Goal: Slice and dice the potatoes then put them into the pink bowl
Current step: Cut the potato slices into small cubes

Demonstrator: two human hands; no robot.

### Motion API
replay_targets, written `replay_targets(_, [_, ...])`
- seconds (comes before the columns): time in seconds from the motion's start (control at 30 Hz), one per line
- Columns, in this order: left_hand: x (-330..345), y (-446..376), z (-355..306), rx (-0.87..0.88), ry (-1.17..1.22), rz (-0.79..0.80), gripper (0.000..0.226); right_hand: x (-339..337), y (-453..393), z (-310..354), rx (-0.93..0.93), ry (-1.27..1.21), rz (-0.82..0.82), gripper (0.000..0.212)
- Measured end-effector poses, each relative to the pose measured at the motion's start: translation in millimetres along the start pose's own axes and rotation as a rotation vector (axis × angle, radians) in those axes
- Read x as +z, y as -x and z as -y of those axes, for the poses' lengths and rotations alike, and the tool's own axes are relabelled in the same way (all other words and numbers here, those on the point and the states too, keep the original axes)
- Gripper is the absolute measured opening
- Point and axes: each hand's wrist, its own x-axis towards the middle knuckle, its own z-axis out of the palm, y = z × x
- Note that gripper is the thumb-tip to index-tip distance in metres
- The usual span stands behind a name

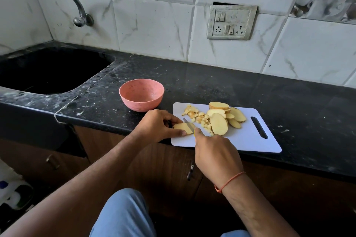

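A white cutting board lies on the black counter's front edge. At its left end my left hand pins a flat potato slice between thumb and fingers. My right hand grips a small knife with a yellow-green handle, its blade resting across that slice. Several small potato cubes lie in the board's middle. A pile of oval potato slices sits to their right. The pink bowl stands empty on the counter, just behind my left hand.
A dark sink is sunk into the counter at the left, with a metal tap on the tiled wall above. A switch and socket plate is on the wall behind the board. Brown cabinet doors are below the counter.
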Motion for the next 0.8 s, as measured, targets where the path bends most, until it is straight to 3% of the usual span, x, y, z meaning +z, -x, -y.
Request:
replay_targets(0.5, [1, 3, -3, 0.008, -0.041, -0.024, 0.051, -13, 59, -14, -0.012, -0.070, 0.062, 0.056])
replay_targets(0.8, [-8, 4, -2, -0.028, 0.026, 0.044, 0.053, -19, 65, -20, -0.009, -0.216, -0.084, 0.049])
